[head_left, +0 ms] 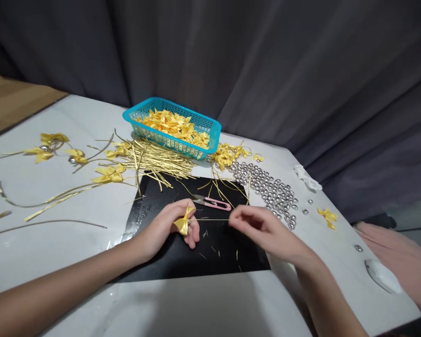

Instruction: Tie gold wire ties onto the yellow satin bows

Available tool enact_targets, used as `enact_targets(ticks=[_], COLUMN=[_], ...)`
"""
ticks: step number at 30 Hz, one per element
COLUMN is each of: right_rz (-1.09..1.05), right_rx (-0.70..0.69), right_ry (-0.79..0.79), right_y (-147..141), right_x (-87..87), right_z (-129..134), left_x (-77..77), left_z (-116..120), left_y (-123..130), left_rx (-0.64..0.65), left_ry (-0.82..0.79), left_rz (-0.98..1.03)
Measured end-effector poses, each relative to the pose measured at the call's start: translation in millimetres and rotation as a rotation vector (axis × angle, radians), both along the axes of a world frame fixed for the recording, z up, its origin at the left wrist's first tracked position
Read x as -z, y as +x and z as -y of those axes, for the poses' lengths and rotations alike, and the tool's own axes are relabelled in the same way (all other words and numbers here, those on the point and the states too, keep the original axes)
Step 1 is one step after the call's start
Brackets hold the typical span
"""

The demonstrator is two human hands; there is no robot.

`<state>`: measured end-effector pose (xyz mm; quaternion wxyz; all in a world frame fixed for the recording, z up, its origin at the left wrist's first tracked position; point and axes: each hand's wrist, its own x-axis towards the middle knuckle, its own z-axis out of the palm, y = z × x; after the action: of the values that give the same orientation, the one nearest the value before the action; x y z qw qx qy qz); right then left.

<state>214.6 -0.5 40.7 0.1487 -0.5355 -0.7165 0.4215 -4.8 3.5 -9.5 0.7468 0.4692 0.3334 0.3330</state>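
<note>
My left hand is closed on a yellow ribbon bow, held between thumb and fingers above a black mat. From the bow a thin gold cord runs straight and level to the right. Its other end is pinched in the fingertips of my right hand. Just beyond the hands lie pink-handled thread snips on the mat. Short gold clippings are scattered over the mat below the cord.
A turquoise basket full of yellow bows stands at the back. In front of it lies a heap of gold cords. Many silver rings spread to the right, with a white mouse-like object near the table edge. Finished-looking bows lie left.
</note>
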Motion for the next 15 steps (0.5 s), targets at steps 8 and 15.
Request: enact_targets(ticks=[8, 15], right_rz=[0.267, 0.407], right_rx=[-0.147, -0.251], right_ry=[-0.126, 0.295], right_y=[34.0, -37.4], right_x=[-24.0, -20.1], right_z=[-38.2, -84.9], left_x=[-14.5, -11.2], left_z=[-11.8, -14.4], left_y=[-14.1, -15.6], left_rx=[0.263, 0.364], left_ry=[0.809, 1.287], left_rz=[-0.797, -1.059])
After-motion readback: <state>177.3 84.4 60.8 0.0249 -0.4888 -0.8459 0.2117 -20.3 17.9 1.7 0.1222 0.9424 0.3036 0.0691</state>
